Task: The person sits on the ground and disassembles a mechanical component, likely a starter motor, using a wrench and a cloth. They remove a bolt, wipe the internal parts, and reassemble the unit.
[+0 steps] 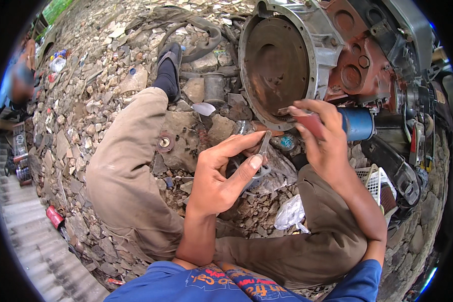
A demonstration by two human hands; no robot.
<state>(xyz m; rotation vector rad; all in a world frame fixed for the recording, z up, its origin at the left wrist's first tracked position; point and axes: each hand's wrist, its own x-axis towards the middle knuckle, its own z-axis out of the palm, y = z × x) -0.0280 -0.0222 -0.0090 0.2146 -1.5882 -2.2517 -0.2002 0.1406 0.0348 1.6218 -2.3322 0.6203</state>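
My left hand (214, 173) pinches a narrow flat metal piece (265, 142) between thumb and forefinger, with the piece standing up from the grip. To its right, my right hand (324, 143) is closed on a reddish-brown flat piece (311, 124) that looks like folded sandpaper; its exact kind I cannot tell. The two hands are apart, both in front of a large round grey metal housing (321, 55) on a rust-red engine block (355, 70). A blue cylindrical filter (358, 124) sits just behind my right hand.
Stones and rubble (85, 110) cover the ground. A round metal part (164, 142) lies by my left leg, with a metal cylinder (214, 88) beyond. A plastic bag (290, 214) lies between my legs; a white plastic grille (375, 183) stands right. Another person (22, 75) is far left.
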